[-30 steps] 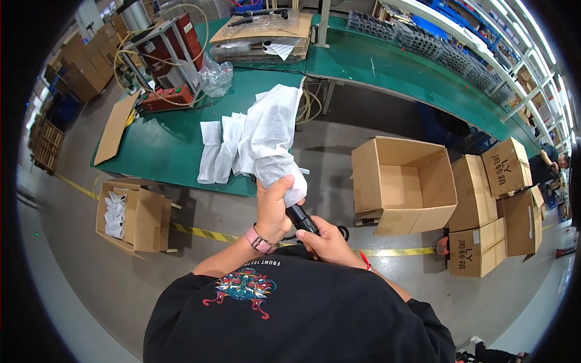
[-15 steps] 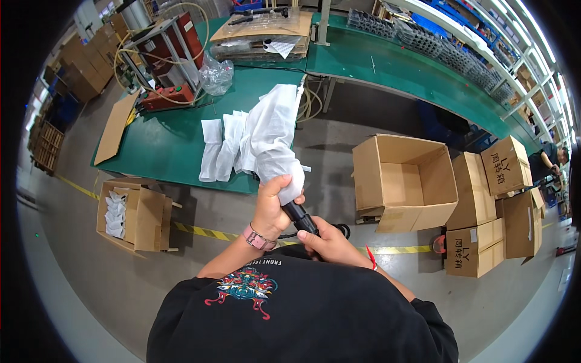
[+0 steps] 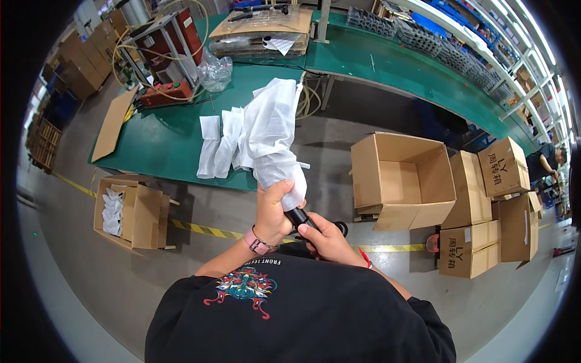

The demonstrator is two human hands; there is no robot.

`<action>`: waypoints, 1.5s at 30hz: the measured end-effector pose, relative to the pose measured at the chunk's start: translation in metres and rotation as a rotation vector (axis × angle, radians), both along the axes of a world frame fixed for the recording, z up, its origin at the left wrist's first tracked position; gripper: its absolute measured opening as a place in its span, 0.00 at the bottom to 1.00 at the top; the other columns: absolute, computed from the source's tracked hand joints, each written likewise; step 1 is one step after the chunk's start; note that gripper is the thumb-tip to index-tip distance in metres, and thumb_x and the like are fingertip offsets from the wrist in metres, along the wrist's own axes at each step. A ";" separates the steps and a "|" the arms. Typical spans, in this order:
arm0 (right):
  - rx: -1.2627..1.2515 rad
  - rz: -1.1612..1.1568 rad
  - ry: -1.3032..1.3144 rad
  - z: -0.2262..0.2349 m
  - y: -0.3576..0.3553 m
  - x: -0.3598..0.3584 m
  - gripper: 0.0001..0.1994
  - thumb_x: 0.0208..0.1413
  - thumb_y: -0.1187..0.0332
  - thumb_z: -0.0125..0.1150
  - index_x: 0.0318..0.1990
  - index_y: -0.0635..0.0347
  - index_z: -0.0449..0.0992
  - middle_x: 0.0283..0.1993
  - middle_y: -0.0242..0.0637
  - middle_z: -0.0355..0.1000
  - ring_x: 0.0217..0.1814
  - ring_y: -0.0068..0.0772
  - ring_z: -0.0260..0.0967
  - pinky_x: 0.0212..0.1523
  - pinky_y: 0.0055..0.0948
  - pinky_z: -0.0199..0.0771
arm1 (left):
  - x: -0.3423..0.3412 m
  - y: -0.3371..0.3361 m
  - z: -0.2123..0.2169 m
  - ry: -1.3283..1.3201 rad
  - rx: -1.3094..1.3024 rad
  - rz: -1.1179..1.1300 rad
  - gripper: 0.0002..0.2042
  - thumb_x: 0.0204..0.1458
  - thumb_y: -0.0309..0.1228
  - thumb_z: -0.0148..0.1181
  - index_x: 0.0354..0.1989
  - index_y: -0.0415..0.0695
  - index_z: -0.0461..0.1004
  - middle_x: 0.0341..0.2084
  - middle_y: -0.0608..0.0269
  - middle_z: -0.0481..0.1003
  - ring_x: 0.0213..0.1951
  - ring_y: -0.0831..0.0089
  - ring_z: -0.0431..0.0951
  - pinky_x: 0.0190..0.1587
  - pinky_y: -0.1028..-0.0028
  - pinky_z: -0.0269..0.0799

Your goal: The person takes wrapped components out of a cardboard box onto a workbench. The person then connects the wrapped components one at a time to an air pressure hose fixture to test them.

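My left hand [image 3: 273,212] is wrapped round the lower end of a white, soft sleeve-like bag [image 3: 293,192], close to its mouth. A black cylindrical part [image 3: 296,216] sticks out of the bag toward me; how far it reaches inside is hidden. Closed round the lower end of that part is my right hand [image 3: 325,239], thumb on top. A black cord [image 3: 341,228] loops out beside the right hand. Beyond my hands, more white bags [image 3: 228,142] lie side by side at the green table's near edge, partly overlapped by the held one.
A machine with a red base [image 3: 163,94] stands on the green table [image 3: 163,142] at the far left. One carton [image 3: 148,218] at lower left contains white-wrapped pieces. An open carton [image 3: 417,187] and stacked cartons [image 3: 469,248] are on the right. A person [image 3: 540,162] is at far right.
My right hand has slid up the black part toward my left hand. Less of the black part now shows outside the white bag.
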State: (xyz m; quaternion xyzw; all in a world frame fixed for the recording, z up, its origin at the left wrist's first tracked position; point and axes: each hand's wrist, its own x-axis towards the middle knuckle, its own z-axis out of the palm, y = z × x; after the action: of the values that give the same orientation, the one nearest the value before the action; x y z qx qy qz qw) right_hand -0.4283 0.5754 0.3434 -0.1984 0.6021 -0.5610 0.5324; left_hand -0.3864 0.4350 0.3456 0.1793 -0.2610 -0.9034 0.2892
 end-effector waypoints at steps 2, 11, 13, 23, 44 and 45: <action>-0.004 0.017 -0.009 -0.004 0.000 0.001 0.20 0.56 0.60 0.49 0.54 0.57 0.60 0.22 0.31 0.63 0.19 0.21 0.57 0.20 0.20 0.56 | 0.005 0.000 -0.002 -0.007 0.001 0.006 0.16 0.42 0.22 0.49 0.43 0.40 0.64 0.25 0.60 0.70 0.20 0.74 0.65 0.18 0.76 0.62; -0.030 0.329 0.388 -0.005 -0.017 0.008 0.21 0.57 0.58 0.48 0.53 0.61 0.58 0.31 0.42 0.69 0.29 0.38 0.66 0.30 0.31 0.64 | 0.056 -0.016 -0.016 -0.114 0.047 0.130 0.08 0.46 0.28 0.48 0.34 0.41 0.62 0.18 0.60 0.65 0.18 0.76 0.62 0.22 0.80 0.60; 0.032 0.410 0.360 -0.001 -0.017 0.005 0.21 0.57 0.58 0.48 0.52 0.61 0.58 0.32 0.43 0.69 0.30 0.41 0.66 0.32 0.32 0.65 | 0.058 -0.016 -0.017 -0.098 0.047 0.146 0.08 0.46 0.28 0.48 0.34 0.41 0.62 0.17 0.60 0.65 0.18 0.76 0.62 0.22 0.81 0.60; 0.029 0.383 0.474 0.008 -0.016 0.004 0.22 0.55 0.52 0.47 0.52 0.53 0.60 0.35 0.45 0.71 0.33 0.47 0.70 0.31 0.35 0.65 | 0.057 -0.010 -0.016 -0.134 0.061 0.245 0.10 0.44 0.27 0.49 0.35 0.39 0.63 0.20 0.61 0.66 0.18 0.75 0.63 0.21 0.78 0.61; 0.003 0.152 0.531 -0.007 -0.009 0.008 0.18 0.51 0.54 0.52 0.45 0.52 0.67 0.28 0.38 0.72 0.26 0.41 0.68 0.26 0.31 0.64 | 0.032 0.012 0.016 -0.210 -0.004 0.322 0.12 0.45 0.28 0.50 0.38 0.37 0.64 0.23 0.59 0.68 0.21 0.75 0.66 0.22 0.79 0.61; -0.001 0.145 0.532 -0.007 -0.008 0.009 0.17 0.50 0.54 0.52 0.45 0.52 0.67 0.28 0.38 0.72 0.26 0.41 0.68 0.27 0.31 0.64 | 0.034 0.011 0.013 -0.200 -0.007 0.309 0.12 0.45 0.28 0.50 0.38 0.37 0.64 0.23 0.59 0.68 0.21 0.75 0.66 0.22 0.79 0.61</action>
State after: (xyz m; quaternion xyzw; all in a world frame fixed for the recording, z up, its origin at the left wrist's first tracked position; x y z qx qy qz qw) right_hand -0.4194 0.5671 0.3363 -0.3818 0.7046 -0.4498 0.3942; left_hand -0.3528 0.4460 0.3590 0.3051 -0.2611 -0.8250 0.3976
